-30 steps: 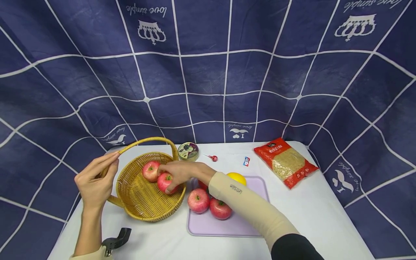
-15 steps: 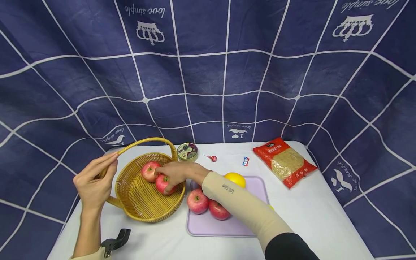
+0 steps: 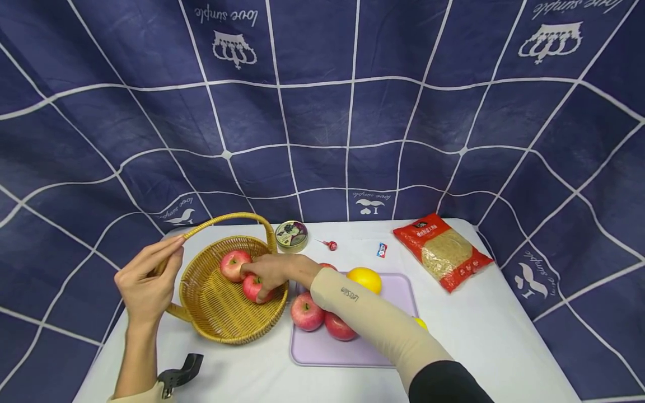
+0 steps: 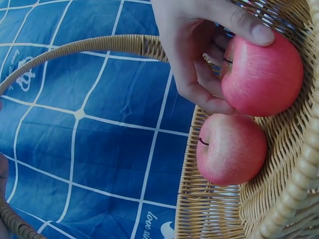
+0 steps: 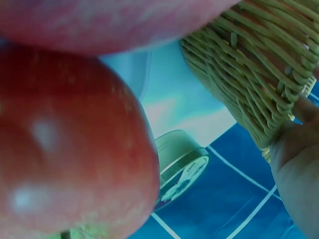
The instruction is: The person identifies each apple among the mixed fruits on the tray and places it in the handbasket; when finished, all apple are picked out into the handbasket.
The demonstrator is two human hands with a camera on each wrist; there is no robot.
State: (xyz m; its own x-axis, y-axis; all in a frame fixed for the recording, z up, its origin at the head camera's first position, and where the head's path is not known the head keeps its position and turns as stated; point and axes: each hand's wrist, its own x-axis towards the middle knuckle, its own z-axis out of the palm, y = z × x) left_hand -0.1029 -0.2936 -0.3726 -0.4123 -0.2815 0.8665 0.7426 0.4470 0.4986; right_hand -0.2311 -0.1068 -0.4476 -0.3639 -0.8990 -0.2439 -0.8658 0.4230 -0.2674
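My left hand (image 3: 148,282) grips the arched handle (image 3: 232,216) of a yellow-brown wicker basket (image 3: 227,327). Inside the basket's right side, my right hand (image 3: 272,268) holds a red apple (image 3: 252,286), with its thumb and fingers around the fruit. In the left wrist view the thumb of that hand (image 4: 187,55) lies on the held apple (image 4: 266,77). A second apple (image 3: 233,265) sits beside it in the basket, close to my fingers. The right wrist view shows the basket wall (image 5: 244,74) beside my right hand (image 5: 296,169).
On a lilac tray (image 3: 347,356) lie several red apples (image 3: 306,312) and a yellow fruit (image 3: 365,279), partly hidden by my right forearm. Behind stand a round tin (image 3: 291,235), a lollipop (image 3: 330,245) and a small packet (image 3: 382,249). A red bag (image 3: 443,252) lies at right.
My right forearm has shifted slightly left, uncovering more of the yellow fruit and a bit of yellow at the tray's right edge. Both hands keep their holds.
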